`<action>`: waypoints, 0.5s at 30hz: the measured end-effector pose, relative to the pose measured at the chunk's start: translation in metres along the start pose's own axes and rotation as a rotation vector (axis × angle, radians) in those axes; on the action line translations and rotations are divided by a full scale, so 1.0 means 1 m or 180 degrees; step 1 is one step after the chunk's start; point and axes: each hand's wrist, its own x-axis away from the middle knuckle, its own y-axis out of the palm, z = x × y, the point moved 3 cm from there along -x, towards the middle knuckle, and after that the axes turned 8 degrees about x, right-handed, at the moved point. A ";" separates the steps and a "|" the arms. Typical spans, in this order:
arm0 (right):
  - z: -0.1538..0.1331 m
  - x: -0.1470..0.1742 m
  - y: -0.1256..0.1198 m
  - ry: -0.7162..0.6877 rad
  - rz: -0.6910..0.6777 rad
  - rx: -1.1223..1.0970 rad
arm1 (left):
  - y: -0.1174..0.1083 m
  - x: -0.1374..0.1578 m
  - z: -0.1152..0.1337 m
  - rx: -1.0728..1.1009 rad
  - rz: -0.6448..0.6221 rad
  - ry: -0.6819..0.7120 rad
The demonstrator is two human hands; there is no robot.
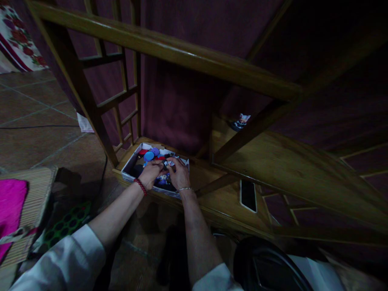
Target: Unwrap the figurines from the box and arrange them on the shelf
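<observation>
As both hands come together over the open box, the left hand and the right hand are closed on a small piece, fingertips almost meeting around it! It's a dark and pale little thing, held right above the box, though its exact shape is too small to make out, and I cannot tell which hand has the firmer grip.

Down below, the white-walled box sits at the left end of the wooden shelf, crowded with colour: a bright blue disc just beside a purple disc, with a red piece near the back wall. A red beaded bracelet rings the left wrist, a thin bangle the right.

Over to the right, a phone lies flat, dark screen up, on that same shelf, well apart from the box. Higher up, a small figurine stands on the raised ledge, partly behind a slanting wooden bar. And away on the left, pink cloth lies over a ribbed, straw-coloured seat, a green holed tray close beside it near the floor!
</observation>
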 end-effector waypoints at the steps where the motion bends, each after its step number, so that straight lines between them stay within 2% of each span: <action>1: 0.000 0.000 0.001 0.0004 0.0024 -0.0035 | 0.000 0.000 0.001 0.0068 0.0046 -0.0031; 5: 0.000 0.000 0.005 0.0110 0.0104 -0.0231 | -0.001 -0.001 0.003 0.0264 0.0230 -0.0097; 10: 0.001 0.000 0.006 0.0209 0.0298 -0.0529 | -0.004 -0.005 0.003 0.0464 0.0230 -0.0106; 15: 0.003 -0.001 0.007 0.0269 0.0286 -0.0532 | -0.004 -0.007 0.004 0.0528 0.0261 -0.0123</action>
